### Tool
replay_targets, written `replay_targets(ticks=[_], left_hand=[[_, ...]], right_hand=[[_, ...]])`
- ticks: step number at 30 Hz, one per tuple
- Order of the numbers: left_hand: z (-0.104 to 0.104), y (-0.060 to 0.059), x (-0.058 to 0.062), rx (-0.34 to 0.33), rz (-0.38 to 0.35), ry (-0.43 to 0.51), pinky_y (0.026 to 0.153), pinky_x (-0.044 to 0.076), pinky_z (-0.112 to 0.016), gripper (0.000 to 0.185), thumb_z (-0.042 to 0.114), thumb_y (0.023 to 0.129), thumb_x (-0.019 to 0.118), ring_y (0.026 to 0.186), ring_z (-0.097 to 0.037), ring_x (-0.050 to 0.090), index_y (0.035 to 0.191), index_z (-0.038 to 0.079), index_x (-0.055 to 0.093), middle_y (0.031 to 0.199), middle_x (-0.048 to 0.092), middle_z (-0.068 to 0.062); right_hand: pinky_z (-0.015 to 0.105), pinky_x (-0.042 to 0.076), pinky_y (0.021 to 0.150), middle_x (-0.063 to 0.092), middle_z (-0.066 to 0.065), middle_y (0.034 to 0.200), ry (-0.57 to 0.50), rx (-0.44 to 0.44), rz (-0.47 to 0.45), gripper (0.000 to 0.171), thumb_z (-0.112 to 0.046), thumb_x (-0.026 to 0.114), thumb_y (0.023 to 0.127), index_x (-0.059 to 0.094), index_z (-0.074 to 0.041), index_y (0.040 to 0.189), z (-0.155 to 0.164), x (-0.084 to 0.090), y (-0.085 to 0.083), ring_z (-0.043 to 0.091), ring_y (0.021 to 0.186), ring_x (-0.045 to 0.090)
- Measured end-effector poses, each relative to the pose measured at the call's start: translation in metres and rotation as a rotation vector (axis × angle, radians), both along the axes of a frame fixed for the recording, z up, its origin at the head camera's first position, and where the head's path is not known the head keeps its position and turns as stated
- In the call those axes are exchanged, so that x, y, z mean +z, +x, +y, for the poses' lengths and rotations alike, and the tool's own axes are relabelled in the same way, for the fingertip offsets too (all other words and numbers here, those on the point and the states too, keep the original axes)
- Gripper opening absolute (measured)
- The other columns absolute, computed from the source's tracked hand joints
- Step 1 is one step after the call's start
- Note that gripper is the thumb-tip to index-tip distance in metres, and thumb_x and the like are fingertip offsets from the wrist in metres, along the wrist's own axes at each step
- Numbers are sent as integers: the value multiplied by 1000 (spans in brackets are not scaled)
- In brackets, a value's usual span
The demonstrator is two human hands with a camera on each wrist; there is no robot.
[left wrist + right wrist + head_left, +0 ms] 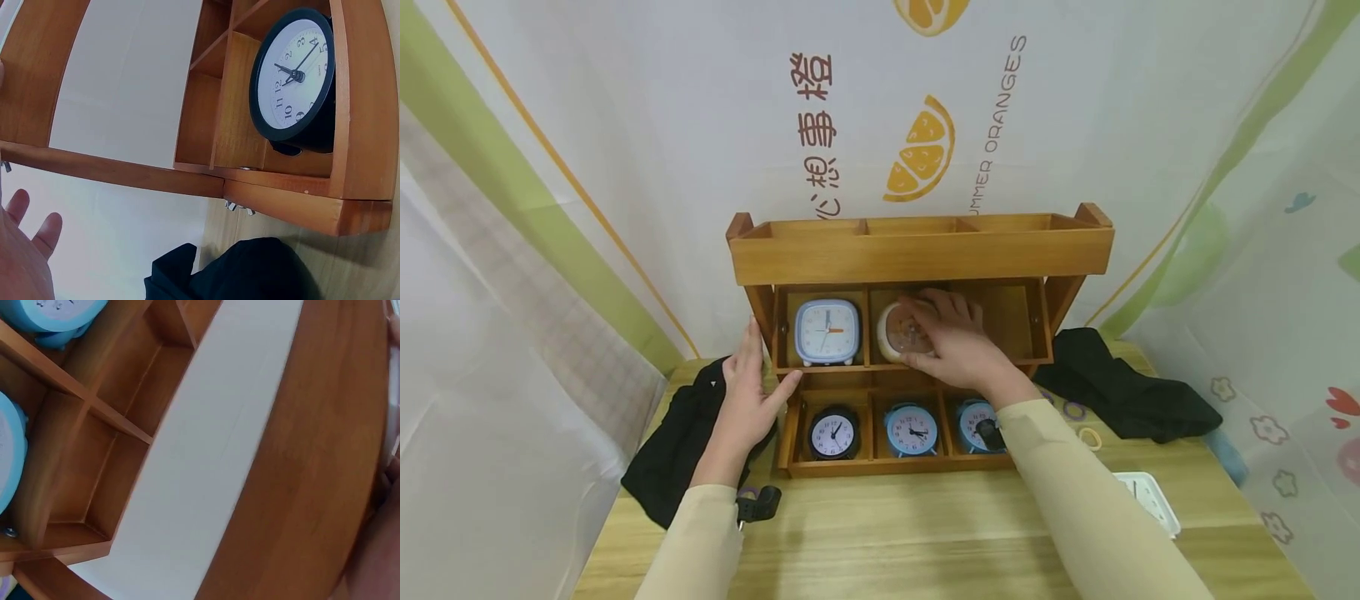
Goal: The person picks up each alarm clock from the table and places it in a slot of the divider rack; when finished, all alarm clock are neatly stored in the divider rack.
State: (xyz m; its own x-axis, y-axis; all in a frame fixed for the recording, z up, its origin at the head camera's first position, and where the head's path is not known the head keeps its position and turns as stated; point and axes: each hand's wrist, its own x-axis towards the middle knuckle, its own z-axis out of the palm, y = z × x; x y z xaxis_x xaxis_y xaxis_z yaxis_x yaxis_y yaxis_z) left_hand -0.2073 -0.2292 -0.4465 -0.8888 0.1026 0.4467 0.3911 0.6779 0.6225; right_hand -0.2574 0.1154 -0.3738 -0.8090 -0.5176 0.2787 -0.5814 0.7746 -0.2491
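Observation:
A wooden tiered rack point(917, 254) stands on the table. In the middle compartment of its upper visible tier, my right hand point(962, 346) holds a round cream-rimmed clock point(898, 333) with a brownish face. My fingers cover its upper right part. To its left sits a square white-and-blue clock point(827, 331). My left hand point(747, 408) rests at the rack's left side, fingers extended and thumb spread towards the tier's front edge. Below stand a black alarm clock point(832, 435) and two blue alarm clocks, a middle one point(912, 430) and a right one point(973, 421) partly hidden by my right wrist.
Black cloth lies on the left point(677, 442) and black cloth on the right point(1131, 387) of the rack. A small white tray point(1172, 521) and several coloured rings point(1090, 439) are at the right. A printed curtain point(700, 125) hangs behind.

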Motion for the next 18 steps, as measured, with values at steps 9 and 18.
replay_targets(ticks=[9,18], left_hand=[[1,2,3,21,-30,-9,115,19,-71,103,29,101,70,154,-50,3,169,19,-7,175,0,-12],[2,1,3,19,-20,-12,116,17,-69,104,28,101,71,155,-49,3,169,18,-7,175,1,-15]], right_hand=[[71,21,110,33,12,160,-56,-19,48,78,-45,73,93,40,-26,162,-1,-5,-1,40,145,29],[72,23,107,35,10,161,-106,12,74,82,-52,75,90,42,-28,160,3,-8,3,40,143,31]])
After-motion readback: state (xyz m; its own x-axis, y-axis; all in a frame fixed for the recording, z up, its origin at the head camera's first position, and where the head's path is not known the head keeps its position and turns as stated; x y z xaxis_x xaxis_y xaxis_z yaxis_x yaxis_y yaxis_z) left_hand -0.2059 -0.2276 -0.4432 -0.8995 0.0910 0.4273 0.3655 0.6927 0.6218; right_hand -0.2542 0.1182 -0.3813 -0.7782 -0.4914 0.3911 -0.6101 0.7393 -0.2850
